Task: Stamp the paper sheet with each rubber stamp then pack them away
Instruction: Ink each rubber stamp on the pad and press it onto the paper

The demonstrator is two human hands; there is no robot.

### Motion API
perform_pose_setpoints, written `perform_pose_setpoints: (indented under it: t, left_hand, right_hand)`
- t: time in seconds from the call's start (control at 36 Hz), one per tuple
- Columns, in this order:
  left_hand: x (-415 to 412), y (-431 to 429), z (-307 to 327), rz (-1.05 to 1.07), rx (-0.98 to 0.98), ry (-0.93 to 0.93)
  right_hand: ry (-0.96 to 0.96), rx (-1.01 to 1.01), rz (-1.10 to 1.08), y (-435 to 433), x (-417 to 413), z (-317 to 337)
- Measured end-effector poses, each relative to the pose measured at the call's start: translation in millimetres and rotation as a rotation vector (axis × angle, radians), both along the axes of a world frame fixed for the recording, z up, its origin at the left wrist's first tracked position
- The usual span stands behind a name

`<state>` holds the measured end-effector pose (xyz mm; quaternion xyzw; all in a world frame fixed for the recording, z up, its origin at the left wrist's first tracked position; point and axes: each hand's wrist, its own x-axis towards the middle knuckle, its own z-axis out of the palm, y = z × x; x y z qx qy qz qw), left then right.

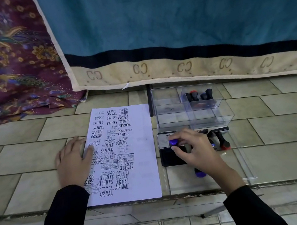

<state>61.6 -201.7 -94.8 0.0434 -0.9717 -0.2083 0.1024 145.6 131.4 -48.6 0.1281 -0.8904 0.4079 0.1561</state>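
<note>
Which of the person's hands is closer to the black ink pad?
Right. The right hand holds a blue-topped stamp over the ink pad; the left hand lies on the left edge of the paper sheet, farther away.

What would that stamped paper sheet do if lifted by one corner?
Probably droop: the paper sheet looks thin and lies flat on the tiled floor. It likely slides easily, which may be why the left hand rests flat on its edge.

Beige tiled floor (26,158), teal mattress (168,14) w/ beige edge behind, purple floral cloth (3,66) at left.
</note>
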Motion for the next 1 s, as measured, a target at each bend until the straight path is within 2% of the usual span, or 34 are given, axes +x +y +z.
perform_pose_setpoints:
  t: [0.47,0.64,0.78,1.0]
  left_hand:
    - [0,0,0,0.000,0.015,0.000]
    - [0,-1,-2,-0.005,0.022,0.015]
    - [0,-2,-2,-0.011,0.018,0.014]
    - [-1,-2,-2,-0.011,0.026,0.015]
  right_hand:
    - [-0.019,0.003,-0.018,-8,9,2]
    - [0.004,-0.138,0.139,-52,14,13]
    - [-0.085,-0.124,0.299,-95,21,6]
    - [-0.150,-0.104,0.364,-122,20,-3]
